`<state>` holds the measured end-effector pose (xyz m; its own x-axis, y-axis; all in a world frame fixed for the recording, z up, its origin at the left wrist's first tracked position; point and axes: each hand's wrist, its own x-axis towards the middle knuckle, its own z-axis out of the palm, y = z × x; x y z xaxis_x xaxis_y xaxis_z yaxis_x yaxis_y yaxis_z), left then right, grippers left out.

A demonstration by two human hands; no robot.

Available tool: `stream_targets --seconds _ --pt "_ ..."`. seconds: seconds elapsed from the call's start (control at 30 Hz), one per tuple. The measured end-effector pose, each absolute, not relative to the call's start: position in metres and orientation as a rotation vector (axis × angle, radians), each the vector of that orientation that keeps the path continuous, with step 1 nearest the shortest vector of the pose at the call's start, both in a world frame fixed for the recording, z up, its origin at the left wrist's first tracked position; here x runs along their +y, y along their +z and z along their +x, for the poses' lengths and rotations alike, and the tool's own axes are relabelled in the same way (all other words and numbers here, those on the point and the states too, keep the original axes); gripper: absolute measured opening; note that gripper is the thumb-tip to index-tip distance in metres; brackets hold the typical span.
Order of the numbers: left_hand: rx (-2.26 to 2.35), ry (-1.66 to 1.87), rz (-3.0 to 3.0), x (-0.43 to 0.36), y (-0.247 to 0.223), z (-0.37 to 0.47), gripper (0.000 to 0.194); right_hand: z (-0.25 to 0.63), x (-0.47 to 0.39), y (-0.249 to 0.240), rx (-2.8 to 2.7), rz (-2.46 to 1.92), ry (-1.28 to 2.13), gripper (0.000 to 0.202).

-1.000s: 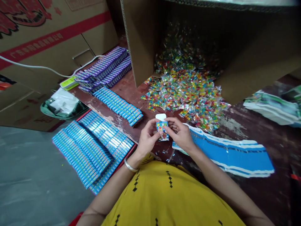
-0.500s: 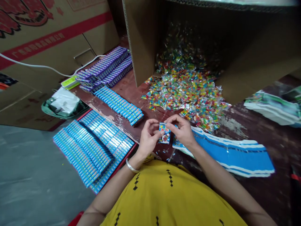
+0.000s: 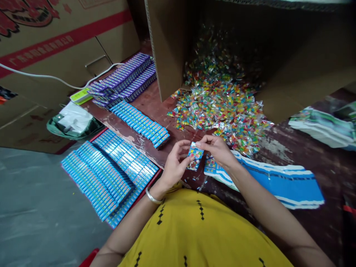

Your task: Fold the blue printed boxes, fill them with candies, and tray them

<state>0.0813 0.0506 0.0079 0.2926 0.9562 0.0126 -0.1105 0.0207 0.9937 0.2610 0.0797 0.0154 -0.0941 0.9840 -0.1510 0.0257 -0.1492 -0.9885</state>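
Left hand (image 3: 175, 163) and right hand (image 3: 219, 150) meet on one small, blue, brightly printed card box (image 3: 195, 157), held over the worn, dark red counter (image 3: 152, 100). The left steadies it from nine o'clock, thumb across its front; the right pinches its top edge near one o'clock. This looks like work on the top end: a light left grip should hold the walls square without denting, while the right fingertips press evenly along the edge. Whether anything is inside cannot be told.

At three to four o'clock, flat blue card blanks with white edges (image 3: 283, 183) fan out under the right forearm, so a low wrist could drag them. Clear plastic packets of multicoloured sweets (image 3: 219, 107) heap at one o'clock; a neat row of small blue boxes (image 3: 140, 124) lies at ten.
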Motion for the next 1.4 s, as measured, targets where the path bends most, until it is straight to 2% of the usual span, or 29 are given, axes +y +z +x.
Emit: stream_targets --seconds 0.1,0.23,0.27,0.37,0.4,0.5,0.57,0.73,0.8,0.93,1.07,1.23,1.4 --pt "0.931 1.011 1.261 0.051 0.007 0.080 0.049 0.260 0.074 0.018 -1.409 -1.340 1.168 0.024" --pt "0.923 1.038 1.196 0.053 0.002 0.078 0.037 0.257 0.060 0.026 -1.715 -1.338 0.926 0.018" --pt "0.922 1.057 1.168 0.054 0.001 0.078 0.035 0.256 0.056 0.027 -1.800 -1.327 0.908 0.022" --pt "0.927 1.096 1.109 0.058 -0.003 0.078 0.035 0.253 0.048 0.025 -2.044 -1.330 0.788 0.077" --pt "0.925 1.101 1.098 0.059 -0.004 0.078 0.036 0.252 0.046 0.024 -2.097 -1.339 0.728 0.084" --pt "0.961 1.079 1.090 0.061 -0.006 0.078 0.042 0.248 0.044 0.017 -2.127 -1.349 0.579 0.078" --pt "1.040 1.015 1.156 0.061 -0.007 0.075 0.038 0.245 0.044 0.012 -2.098 -1.347 0.518 0.077" --pt "1.485 0.929 1.729 0.063 -0.008 0.057 0.018 0.252 0.047 0.006 -2.122 -1.360 0.551 0.098" --pt "1.721 0.923 1.982 0.067 -0.009 0.048 0.014 0.263 0.051 0.007 -2.112 -1.422 0.524 0.094" --pt "1.985 0.818 2.199 0.082 -0.016 0.030 0.014 0.292 0.054 0.009 -1.984 -1.628 0.408 0.070" --pt "2.052 0.828 2.181 0.087 -0.016 0.028 0.027 0.316 0.051 0.005 -1.923 -1.718 0.369 0.061" --pt "1.681 0.792 2.263 0.066 -0.013 0.064 0.038 0.335 0.056 -0.003 -1.996 -1.721 0.301 0.025" --pt "1.326 0.578 2.353 0.047 -0.025 0.112 0.066 0.334 0.068 -0.009 -2.170 -1.789 0.236 0.026"
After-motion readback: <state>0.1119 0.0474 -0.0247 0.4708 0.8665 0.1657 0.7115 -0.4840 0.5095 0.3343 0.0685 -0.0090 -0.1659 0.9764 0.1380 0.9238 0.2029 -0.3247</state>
